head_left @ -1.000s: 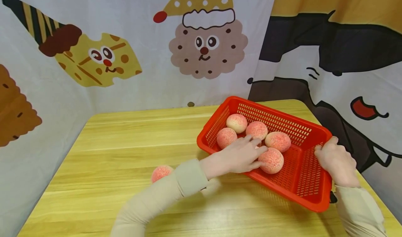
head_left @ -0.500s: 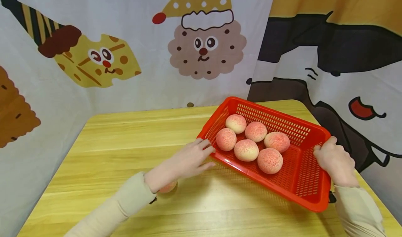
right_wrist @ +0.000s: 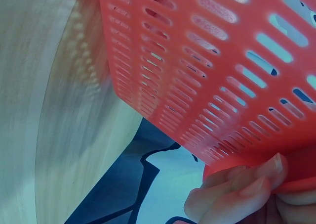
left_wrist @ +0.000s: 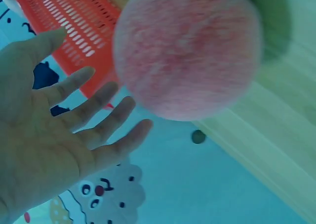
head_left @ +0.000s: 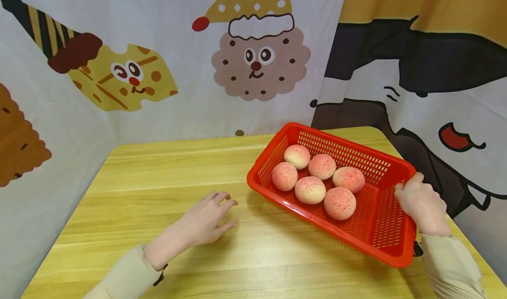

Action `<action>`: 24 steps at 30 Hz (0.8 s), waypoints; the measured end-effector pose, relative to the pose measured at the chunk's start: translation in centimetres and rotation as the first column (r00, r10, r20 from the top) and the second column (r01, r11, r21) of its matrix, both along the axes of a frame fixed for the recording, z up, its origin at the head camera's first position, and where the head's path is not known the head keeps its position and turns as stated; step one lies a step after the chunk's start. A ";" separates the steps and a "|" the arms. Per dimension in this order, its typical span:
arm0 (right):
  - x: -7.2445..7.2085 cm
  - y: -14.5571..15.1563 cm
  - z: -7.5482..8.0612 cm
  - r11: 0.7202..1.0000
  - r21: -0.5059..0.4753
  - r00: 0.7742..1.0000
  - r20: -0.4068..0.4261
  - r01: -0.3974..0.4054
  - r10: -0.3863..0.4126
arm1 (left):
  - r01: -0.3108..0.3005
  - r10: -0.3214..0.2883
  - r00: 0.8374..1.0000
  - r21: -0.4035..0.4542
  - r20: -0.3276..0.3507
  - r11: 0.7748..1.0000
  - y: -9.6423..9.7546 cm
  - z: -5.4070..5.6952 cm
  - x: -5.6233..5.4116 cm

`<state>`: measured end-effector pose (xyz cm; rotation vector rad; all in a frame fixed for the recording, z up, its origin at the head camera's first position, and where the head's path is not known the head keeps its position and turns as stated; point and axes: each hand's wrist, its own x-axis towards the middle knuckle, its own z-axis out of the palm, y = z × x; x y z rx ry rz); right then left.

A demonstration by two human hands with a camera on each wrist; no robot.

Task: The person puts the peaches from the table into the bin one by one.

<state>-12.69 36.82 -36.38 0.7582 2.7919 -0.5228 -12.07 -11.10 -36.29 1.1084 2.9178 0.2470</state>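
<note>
My right hand [head_left: 421, 204] grips the short right-hand rim of a red perforated plastic basket [head_left: 390, 215], its fingers [right_wrist: 234, 192] curled round the edge in the right wrist view. Several pink-and-cream peaches [head_left: 310, 190] lie grouped in the left and middle of this basket. Over the table, left of the basket, my left hand [head_left: 202, 222] is held with fingers spread and holding nothing. A single peach [left_wrist: 187, 56] outside the basket shows large beside those fingers in the left wrist view; in the head view the left hand and forearm hide it.
The wooden table [head_left: 158, 171] has its back edge against a cloth backdrop [head_left: 190, 118] printed with cartoon cookies and cheese. The basket stands angled at the table's right side, its right end tilted up. A dark wristband [head_left: 160, 276] shows under the left cuff.
My left hand has moved from over the peaches in the basket leftward and down over the table, covering the loose peach. The right hand and basket have stayed nearly still.
</note>
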 end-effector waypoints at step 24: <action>0.0 0.1 -0.2 1.000 0.004 1.000 -0.014 -0.002 0.002 | -0.105 0.140 0.959 -0.151 0.244 0.983 -1.2 -1.4 0.1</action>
